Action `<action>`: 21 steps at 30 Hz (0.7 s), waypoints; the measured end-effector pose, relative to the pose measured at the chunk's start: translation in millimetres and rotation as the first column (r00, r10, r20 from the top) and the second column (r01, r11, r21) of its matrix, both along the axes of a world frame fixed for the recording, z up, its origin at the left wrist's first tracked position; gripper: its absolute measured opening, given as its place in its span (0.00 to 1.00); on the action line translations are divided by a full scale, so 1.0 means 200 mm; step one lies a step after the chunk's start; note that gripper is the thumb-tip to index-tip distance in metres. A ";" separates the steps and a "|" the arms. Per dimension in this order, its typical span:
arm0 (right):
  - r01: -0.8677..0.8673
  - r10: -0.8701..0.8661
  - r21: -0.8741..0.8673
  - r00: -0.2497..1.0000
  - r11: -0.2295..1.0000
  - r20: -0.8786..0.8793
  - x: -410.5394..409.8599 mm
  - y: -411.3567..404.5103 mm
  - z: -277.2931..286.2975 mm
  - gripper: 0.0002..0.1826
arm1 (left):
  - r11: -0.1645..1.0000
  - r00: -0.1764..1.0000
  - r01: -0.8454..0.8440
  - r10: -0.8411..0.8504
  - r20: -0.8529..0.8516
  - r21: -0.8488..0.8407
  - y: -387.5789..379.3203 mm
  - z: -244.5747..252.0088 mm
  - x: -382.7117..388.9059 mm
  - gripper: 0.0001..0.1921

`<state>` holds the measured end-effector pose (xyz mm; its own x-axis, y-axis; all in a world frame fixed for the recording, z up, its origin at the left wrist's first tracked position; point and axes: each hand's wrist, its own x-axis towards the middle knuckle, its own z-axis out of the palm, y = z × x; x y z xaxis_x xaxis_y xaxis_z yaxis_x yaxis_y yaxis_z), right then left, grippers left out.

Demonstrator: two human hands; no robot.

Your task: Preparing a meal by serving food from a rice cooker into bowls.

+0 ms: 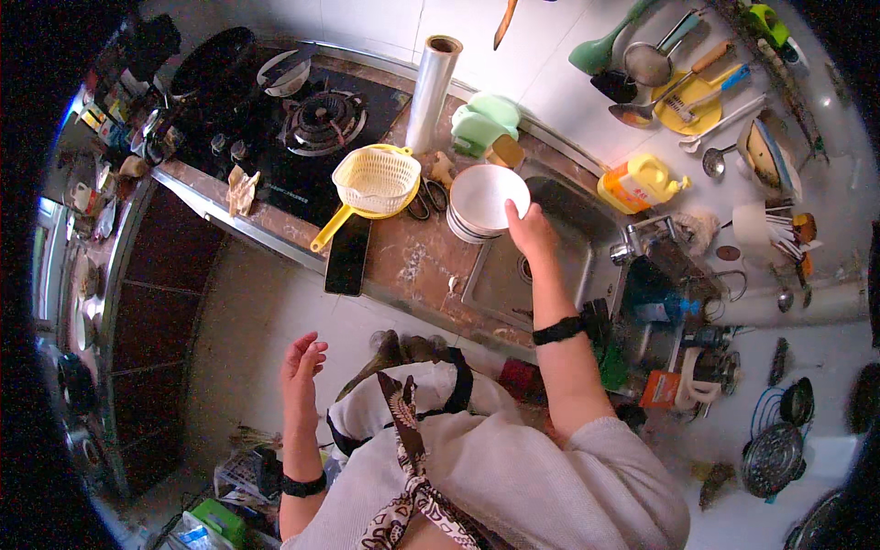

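My right hand (pixel 532 232) grips the near right rim of a white bowl (pixel 487 196), thumb inside and the other fingers hidden. That bowl is the top one of a stack at the left edge of the stainless steel sink (pixel 570 258). Low at my left side, over the floor, my left hand (pixel 302 361) holds nothing, its fingers loosely curled and apart. Left of the bowls, a cream plastic basket (pixel 378 175) rests in a yellow handled strainer (pixel 352 212). Black-handled scissors (pixel 430 199) lie between basket and bowls.
A black phone (pixel 346 265) lies at the counter's front edge. Behind the basket stands a roll of plastic film (pixel 433 96), with green plastic items (pixel 487 120) beside it. A yellow detergent bottle (pixel 639 184) and the faucet (pixel 643 239) border the sink. The gas burner (pixel 323 120) is at left.
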<state>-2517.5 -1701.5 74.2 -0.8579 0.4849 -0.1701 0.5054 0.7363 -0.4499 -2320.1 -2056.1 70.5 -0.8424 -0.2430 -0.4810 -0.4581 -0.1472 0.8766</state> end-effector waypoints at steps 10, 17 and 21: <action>0.058 -0.249 -0.766 0.959 0.641 -0.135 0.04 0.16 -0.13 0.10 | 0.999 0.999 0.022 -0.021 0.029 -0.045 0.04 0.03 -0.01 0.16; -0.112 -0.239 -0.442 0.940 -0.890 0.244 0.29 0.31 -0.05 0.13 | 0.997 0.998 0.060 -0.059 0.008 -0.039 0.11 0.05 -0.05 0.17; -0.374 -0.452 -0.303 0.856 -0.877 0.251 0.37 0.33 -0.12 0.10 | 0.997 0.997 0.071 -0.071 0.027 -0.036 0.15 0.07 -0.07 0.16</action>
<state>-2443.2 -1635.0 49.2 -0.9765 -0.0653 -0.2055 -0.0034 -0.9482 0.3176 -2334.0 -2026.0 83.8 -0.8457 -0.2009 -0.4944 -0.4884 -0.0816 0.8688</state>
